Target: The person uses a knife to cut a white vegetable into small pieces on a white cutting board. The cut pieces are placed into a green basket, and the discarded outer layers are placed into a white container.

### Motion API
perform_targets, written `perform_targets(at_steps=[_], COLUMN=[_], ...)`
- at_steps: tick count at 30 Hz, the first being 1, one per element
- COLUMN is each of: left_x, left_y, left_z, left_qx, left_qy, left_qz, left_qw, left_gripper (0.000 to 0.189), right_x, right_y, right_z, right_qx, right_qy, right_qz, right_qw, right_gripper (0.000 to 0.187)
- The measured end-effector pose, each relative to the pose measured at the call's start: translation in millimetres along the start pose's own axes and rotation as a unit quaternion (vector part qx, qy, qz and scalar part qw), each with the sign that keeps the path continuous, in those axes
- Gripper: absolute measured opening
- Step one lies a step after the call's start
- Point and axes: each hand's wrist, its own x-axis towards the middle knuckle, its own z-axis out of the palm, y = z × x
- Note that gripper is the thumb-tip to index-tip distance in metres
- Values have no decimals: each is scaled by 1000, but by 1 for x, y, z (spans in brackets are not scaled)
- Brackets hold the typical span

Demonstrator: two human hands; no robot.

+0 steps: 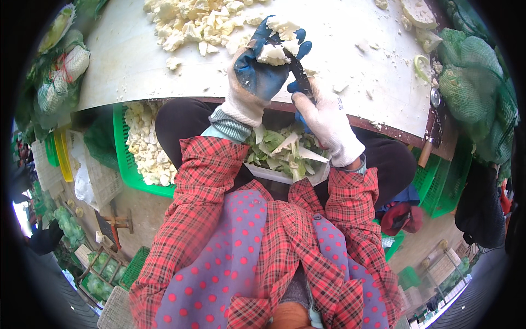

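Note:
My left hand [258,74], in a white glove with a blue coated palm, faces up over the front part of a white tabletop [370,74]. It holds cut cauliflower pieces [274,54] between thumb and fingers. In a matching glove, my right hand [326,117] grips a knife [301,75]; its handle is hidden by the fingers. The dark blade points up into the left hand and touches the cauliflower. Below both hands, between my knees, a white container [271,174] holds green leaves and pale trimmings [287,150].
Cut florets [193,26] lie heaped at the table's far left. A green crate [120,144] of florets [148,144] stands by my left knee. A wooden-handled tool [425,153] lies at the table's right edge, beside green net bags [472,78]. Larger cauliflower pieces [419,14] sit far right.

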Motion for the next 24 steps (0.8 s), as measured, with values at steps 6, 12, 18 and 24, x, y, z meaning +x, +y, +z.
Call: perform_targets(at_steps=[6,12,18,24], left_x=[0,11,17,42], left_y=[-3,-2,1,23], left_z=[1,-14,-26,-19], left_qx=[-45,-285,-389,354], left_qy=[-2,20,28,84], left_qz=[-23,-60,-75,132], left_qw=[999,956,918,922], left_gripper=[58,54,49,62], right_x=[5,11,10,-6], right_y=[-5,-4,9,15], right_z=[-8,-14,-24,-91], right_qx=[234,213,257,338], right_qy=[-84,5,68,253], right_qz=[109,91,116,75], right_qw=[962,973,957,903], right_gripper=[29,29,27,33])
